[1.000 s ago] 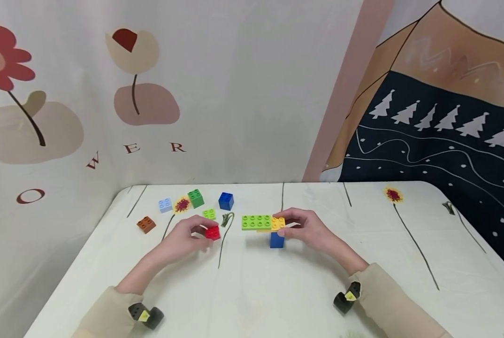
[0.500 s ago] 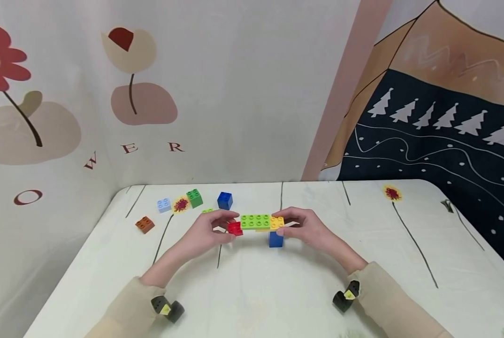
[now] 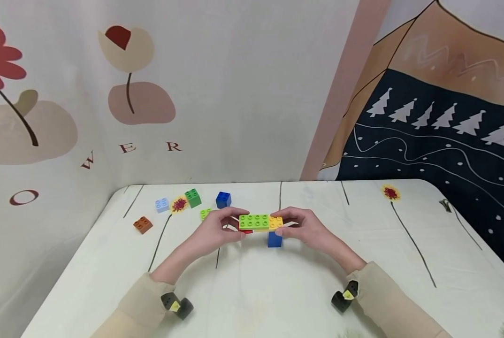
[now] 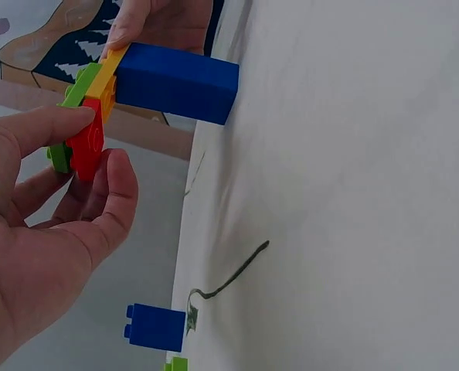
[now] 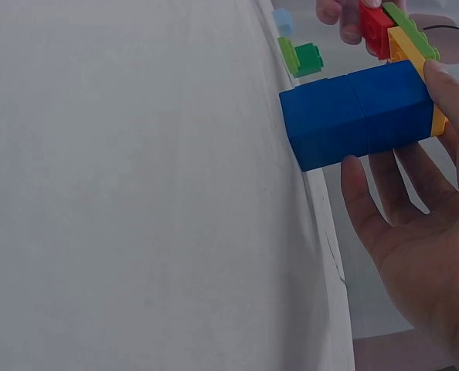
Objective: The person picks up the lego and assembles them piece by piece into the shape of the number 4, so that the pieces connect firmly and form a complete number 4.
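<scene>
Behind the work I have a pale backdrop [image 3: 243, 94] printed with flowers, with white trees on a dark patch at the right; below it spreads the white table [image 3: 302, 291], thin stems drawn across its cover. The right hand [image 3: 306, 230] grips the yellow end [image 3: 276, 222] atop a blue column [image 5: 357, 112]; I can't tell whether the column's foot bears on the cover. A light-green plate [image 3: 254, 222] reaches leftward from there. The left hand [image 3: 211, 232] pinches a red brick [image 4: 89, 151] under the plate's free end, just beside the yellow; whether it has locked, I can't tell. I'd brace the column, line up studs and sockets, then squeeze straight from above and below, since prying on the overhang could loosen the plate.
</scene>
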Tool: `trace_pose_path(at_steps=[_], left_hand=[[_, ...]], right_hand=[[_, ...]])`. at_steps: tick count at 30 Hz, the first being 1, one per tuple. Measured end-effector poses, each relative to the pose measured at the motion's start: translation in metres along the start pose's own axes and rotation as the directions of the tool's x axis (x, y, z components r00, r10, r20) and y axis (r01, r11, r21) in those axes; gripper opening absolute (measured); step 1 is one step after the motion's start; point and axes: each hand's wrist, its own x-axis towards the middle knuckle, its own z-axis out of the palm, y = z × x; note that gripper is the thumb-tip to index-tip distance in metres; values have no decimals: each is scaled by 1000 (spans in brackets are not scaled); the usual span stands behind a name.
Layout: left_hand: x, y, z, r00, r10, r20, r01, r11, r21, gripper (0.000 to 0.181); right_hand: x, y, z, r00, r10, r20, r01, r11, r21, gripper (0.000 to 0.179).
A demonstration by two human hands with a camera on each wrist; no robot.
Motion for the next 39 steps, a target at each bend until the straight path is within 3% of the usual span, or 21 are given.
trace_pose_path(at_steps=[13,24,32,39], left_hand=[[2,1,4,998,-52,-27,50,995,-84,42],[3,3,8,992,-93,-85,85,992,-97,31],[7,8,16,975,-121,-186,93,984,-149,21],[9,9,19,966,-153,-207,110,973,-204,23]], right_hand=[[1,1,0,1000,0,0,0,1000,13,39],[0,-2,1,1000,12,-4,-12,1000,-1,40],[0,-1,1,1000,3,-4,-3,1000,-6,39],[-1,0,1,1000,-4,-13,4,1000,-9,39]])
